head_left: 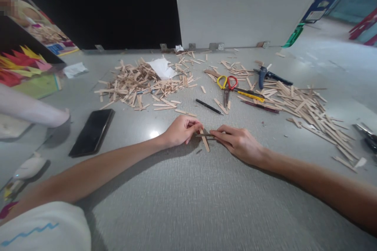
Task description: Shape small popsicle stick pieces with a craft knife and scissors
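My left hand pinches a wooden craft stick just above the table, its free end slanting down toward me. In my right hand is a thin, pointed metal tool, which crosses the stick; whether it is a blade or a file is too small to tell. A small dark scrap lies below the stick. Beyond my hands are a black pen, another craft stick and scissors with one yellow and one red handle.
A heap of cut sticks lies back left, with white paper on it. More sticks spread rightward, near a yellow cutter and dark pliers-like tool. A phone and another person's arm are left. Panels stand behind.
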`<action>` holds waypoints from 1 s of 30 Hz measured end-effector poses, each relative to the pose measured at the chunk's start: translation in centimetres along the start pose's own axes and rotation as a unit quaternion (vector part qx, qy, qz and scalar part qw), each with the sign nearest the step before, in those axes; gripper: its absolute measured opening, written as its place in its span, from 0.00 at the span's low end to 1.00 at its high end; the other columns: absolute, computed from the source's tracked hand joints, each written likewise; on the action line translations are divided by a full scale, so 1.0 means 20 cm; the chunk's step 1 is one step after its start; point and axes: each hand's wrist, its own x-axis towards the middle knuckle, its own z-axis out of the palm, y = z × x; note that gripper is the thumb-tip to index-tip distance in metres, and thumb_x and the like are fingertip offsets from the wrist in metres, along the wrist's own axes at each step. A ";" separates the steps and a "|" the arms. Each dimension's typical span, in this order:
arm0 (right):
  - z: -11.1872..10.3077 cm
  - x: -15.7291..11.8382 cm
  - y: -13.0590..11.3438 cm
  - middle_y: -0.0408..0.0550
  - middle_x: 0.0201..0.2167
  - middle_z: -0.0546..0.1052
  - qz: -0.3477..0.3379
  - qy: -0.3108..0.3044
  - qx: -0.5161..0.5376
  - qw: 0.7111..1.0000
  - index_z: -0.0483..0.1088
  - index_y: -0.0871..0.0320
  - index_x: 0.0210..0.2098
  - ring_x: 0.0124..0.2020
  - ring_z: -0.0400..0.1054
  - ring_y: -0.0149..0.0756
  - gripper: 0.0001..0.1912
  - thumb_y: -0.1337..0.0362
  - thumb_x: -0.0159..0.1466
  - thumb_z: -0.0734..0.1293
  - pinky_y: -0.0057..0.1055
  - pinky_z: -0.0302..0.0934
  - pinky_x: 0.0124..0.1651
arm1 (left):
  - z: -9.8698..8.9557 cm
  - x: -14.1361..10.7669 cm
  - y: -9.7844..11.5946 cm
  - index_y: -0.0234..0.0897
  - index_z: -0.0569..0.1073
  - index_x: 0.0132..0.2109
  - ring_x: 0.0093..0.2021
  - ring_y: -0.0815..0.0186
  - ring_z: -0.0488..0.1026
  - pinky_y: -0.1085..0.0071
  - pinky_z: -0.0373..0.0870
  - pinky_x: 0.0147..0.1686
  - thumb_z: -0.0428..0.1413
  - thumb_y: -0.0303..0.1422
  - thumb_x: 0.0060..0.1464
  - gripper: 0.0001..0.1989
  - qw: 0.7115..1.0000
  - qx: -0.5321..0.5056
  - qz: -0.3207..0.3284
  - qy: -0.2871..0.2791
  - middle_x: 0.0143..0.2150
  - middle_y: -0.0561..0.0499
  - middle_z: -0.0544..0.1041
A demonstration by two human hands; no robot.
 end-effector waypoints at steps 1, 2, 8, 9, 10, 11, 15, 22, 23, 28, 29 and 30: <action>0.00 0.00 0.00 0.54 0.43 0.82 0.001 -0.005 0.002 1.000 0.78 0.60 0.58 0.36 0.79 0.35 0.19 0.65 0.81 0.57 0.29 0.70 0.35 | 0.00 0.00 0.00 0.32 0.79 0.33 0.11 0.77 0.58 0.80 0.54 0.15 0.56 0.34 0.71 0.16 1.000 0.001 -0.003 0.001 0.16 0.58 0.70; -0.01 0.00 0.00 0.54 0.42 0.82 -0.001 -0.008 0.003 1.000 0.78 0.60 0.58 0.36 0.78 0.35 0.19 0.65 0.81 0.57 0.29 0.70 0.35 | 0.00 0.00 0.00 0.32 0.78 0.33 0.11 0.77 0.58 0.80 0.54 0.15 0.56 0.32 0.71 0.16 1.000 0.002 -0.006 0.003 0.17 0.58 0.70; -0.02 0.01 0.00 0.51 0.39 0.81 -0.073 -0.046 0.003 0.996 0.79 0.61 0.52 0.29 0.75 0.31 0.20 0.64 0.82 0.55 0.27 0.65 0.29 | -0.01 0.01 0.01 0.32 0.78 0.32 0.12 0.78 0.59 0.81 0.54 0.15 0.54 0.30 0.71 0.16 1.000 0.002 -0.021 0.020 0.19 0.55 0.74; -0.02 0.01 -0.01 0.50 0.39 0.81 -0.075 -0.043 0.002 0.996 0.79 0.61 0.52 0.28 0.74 0.30 0.20 0.64 0.82 0.55 0.27 0.65 0.29 | -0.01 0.01 0.01 0.32 0.77 0.32 0.12 0.78 0.59 0.81 0.54 0.15 0.54 0.29 0.71 0.17 1.000 0.002 -0.023 0.020 0.19 0.56 0.74; -0.02 0.01 -0.01 0.50 0.39 0.81 -0.069 -0.034 0.001 0.997 0.79 0.61 0.53 0.28 0.74 0.31 0.20 0.64 0.82 0.55 0.27 0.65 0.29 | -0.01 0.01 0.02 0.32 0.77 0.32 0.12 0.78 0.58 0.81 0.54 0.15 0.54 0.28 0.71 0.17 1.000 0.003 -0.026 0.018 0.18 0.56 0.73; -0.01 0.01 -0.01 0.51 0.39 0.81 -0.058 -0.022 0.000 0.998 0.79 0.60 0.53 0.29 0.75 0.31 0.20 0.63 0.82 0.55 0.28 0.67 0.30 | -0.01 0.01 0.03 0.32 0.77 0.31 0.11 0.78 0.58 0.81 0.54 0.15 0.53 0.27 0.71 0.17 0.999 0.004 -0.028 0.016 0.18 0.57 0.72; 0.01 0.00 -0.01 0.54 0.41 0.81 -0.006 0.016 -0.005 1.000 0.79 0.61 0.56 0.34 0.77 0.35 0.20 0.62 0.82 0.56 0.30 0.72 0.34 | 0.01 0.00 0.06 0.32 0.77 0.31 0.11 0.78 0.60 0.81 0.54 0.15 0.54 0.26 0.71 0.17 1.000 0.005 -0.031 0.004 0.19 0.57 0.73; 0.01 -0.01 0.00 0.54 0.42 0.82 -0.004 0.006 0.007 1.000 0.79 0.61 0.57 0.36 0.78 0.35 0.19 0.63 0.81 0.58 0.30 0.73 0.36 | 0.02 0.00 0.05 0.33 0.77 0.30 0.11 0.77 0.60 0.81 0.55 0.15 0.55 0.27 0.70 0.17 0.999 0.000 -0.033 -0.005 0.17 0.59 0.69; 0.01 -0.01 0.00 0.54 0.43 0.82 -0.008 0.000 0.010 1.000 0.79 0.61 0.57 0.36 0.78 0.35 0.19 0.64 0.81 0.58 0.30 0.74 0.37 | 0.02 0.00 0.05 0.33 0.77 0.30 0.12 0.77 0.60 0.81 0.55 0.14 0.56 0.28 0.70 0.17 0.999 0.000 -0.033 -0.004 0.17 0.59 0.70; -0.01 0.00 0.00 0.52 0.40 0.82 -0.031 -0.023 0.009 0.999 0.79 0.60 0.56 0.33 0.78 0.34 0.17 0.64 0.81 0.59 0.29 0.71 0.35 | 0.02 -0.01 0.05 0.33 0.76 0.30 0.12 0.78 0.60 0.81 0.54 0.14 0.54 0.27 0.71 0.17 0.999 0.001 -0.036 -0.001 0.22 0.55 0.76; -0.01 0.00 0.00 0.52 0.40 0.82 -0.034 -0.022 0.007 0.999 0.79 0.60 0.56 0.32 0.77 0.33 0.17 0.64 0.81 0.59 0.29 0.71 0.34 | 0.02 -0.01 0.05 0.33 0.76 0.30 0.12 0.78 0.60 0.81 0.55 0.14 0.54 0.27 0.71 0.17 0.999 0.003 -0.037 0.000 0.23 0.55 0.77; -0.01 0.00 -0.01 0.51 0.40 0.82 -0.035 -0.019 0.003 0.999 0.79 0.59 0.56 0.31 0.77 0.33 0.17 0.64 0.81 0.59 0.29 0.70 0.33 | 0.02 -0.01 0.05 0.33 0.76 0.30 0.12 0.78 0.60 0.81 0.55 0.14 0.54 0.27 0.70 0.17 0.999 0.004 -0.037 0.000 0.23 0.54 0.77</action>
